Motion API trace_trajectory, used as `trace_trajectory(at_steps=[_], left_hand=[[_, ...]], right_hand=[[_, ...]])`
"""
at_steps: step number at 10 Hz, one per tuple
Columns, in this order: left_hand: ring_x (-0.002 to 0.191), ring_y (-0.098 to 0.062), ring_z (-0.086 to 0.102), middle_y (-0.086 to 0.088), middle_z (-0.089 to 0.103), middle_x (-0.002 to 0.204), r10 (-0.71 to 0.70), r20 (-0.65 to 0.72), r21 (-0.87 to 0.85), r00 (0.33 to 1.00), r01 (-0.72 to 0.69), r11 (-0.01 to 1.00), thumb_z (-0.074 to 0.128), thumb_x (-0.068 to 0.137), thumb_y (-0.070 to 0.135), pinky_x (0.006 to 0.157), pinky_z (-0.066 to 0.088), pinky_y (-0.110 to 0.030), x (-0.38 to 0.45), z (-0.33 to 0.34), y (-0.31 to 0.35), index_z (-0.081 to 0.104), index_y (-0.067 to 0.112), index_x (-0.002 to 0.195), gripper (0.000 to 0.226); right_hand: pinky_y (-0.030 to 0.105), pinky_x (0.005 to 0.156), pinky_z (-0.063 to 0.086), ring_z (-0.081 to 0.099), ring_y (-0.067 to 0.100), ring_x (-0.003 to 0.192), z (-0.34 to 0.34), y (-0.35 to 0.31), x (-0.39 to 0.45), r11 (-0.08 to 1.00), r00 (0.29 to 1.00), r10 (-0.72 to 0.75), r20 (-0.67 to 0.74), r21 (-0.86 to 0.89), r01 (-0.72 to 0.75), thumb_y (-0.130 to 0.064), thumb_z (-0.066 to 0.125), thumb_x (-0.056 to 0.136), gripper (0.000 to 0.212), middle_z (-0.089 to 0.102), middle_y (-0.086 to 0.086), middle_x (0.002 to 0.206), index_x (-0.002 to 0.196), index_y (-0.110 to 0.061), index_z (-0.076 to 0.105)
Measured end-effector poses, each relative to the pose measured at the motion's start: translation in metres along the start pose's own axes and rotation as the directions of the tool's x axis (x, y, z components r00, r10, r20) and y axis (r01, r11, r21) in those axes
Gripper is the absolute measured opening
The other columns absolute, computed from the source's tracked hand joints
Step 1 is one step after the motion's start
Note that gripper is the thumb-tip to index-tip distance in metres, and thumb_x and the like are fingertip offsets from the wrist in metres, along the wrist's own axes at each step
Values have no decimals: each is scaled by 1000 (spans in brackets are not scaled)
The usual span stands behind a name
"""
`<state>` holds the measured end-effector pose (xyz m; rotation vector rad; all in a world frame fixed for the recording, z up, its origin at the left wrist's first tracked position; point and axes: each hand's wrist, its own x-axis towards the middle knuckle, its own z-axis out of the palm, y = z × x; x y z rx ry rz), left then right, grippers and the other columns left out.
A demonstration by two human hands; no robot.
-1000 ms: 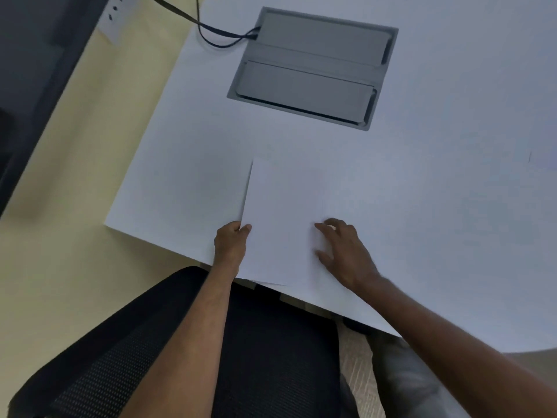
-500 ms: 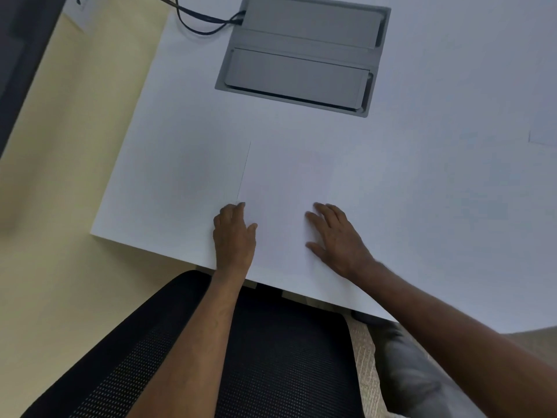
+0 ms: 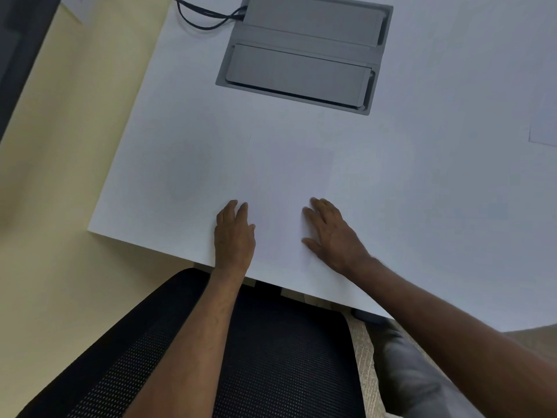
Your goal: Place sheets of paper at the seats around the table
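Note:
A white sheet of paper [image 3: 280, 176] lies flat on the white table [image 3: 437, 206], near its front edge and in front of the black mesh chair [image 3: 286, 351]. The sheet's edges are faint; its left edge shows near the far corner. My left hand [image 3: 233, 233] rests palm down on the sheet's near left part, fingers extended. My right hand [image 3: 331, 233] lies flat on its near right part, fingers spread. Neither hand grips anything. A second sheet [image 3: 544, 134] lies at the far right edge of the view.
A grey cable box with two lids [image 3: 304, 52] is set into the table beyond the sheet, and a black cable [image 3: 205, 18] runs from it off the table's left side. Cream floor lies to the left. A grey trouser leg [image 3: 416, 372] shows at the lower right.
The sheet's left side, lifted a second ago by my left hand, now lies flat on the table. Both hands have gone from holding the sheet to lying flat on it.

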<state>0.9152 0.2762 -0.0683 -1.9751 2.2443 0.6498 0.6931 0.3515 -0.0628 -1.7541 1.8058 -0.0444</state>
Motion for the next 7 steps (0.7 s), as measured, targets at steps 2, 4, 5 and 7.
trace_trajectory(at_steps=[2,4,5,7], left_hand=[[149,-30,35,-13,38,162,9,-10,14,1000,-9,1000,62,102,16,115,42,-45,0,1,-1,44,9,152,54],[150,-31,33,-15,36,163,13,-7,15,1000,-13,1000,61,102,16,117,42,-47,-2,0,1,43,9,152,54],[148,-32,35,-15,37,162,32,-30,17,999,-31,999,63,101,17,116,43,-49,-6,-5,5,45,9,151,53],[149,-32,36,-15,37,163,183,-48,21,982,-182,983,58,103,29,121,36,-48,-29,-9,48,44,10,152,54]], right_hand=[[36,129,20,7,27,161,1,1,0,1000,1000,-16,-3,-17,16,-40,52,105,70,12,9,173,161,-9,25],[41,127,26,12,29,160,4,4,-1,1000,999,-22,-25,22,23,-37,58,103,69,17,11,172,160,-8,31],[40,128,25,16,32,159,1,3,-6,998,994,-47,-96,24,50,-37,59,103,67,21,14,170,158,-7,35],[43,124,30,27,36,155,-15,25,-32,1000,974,7,-225,5,-6,-39,60,102,63,32,17,166,152,-4,44]])
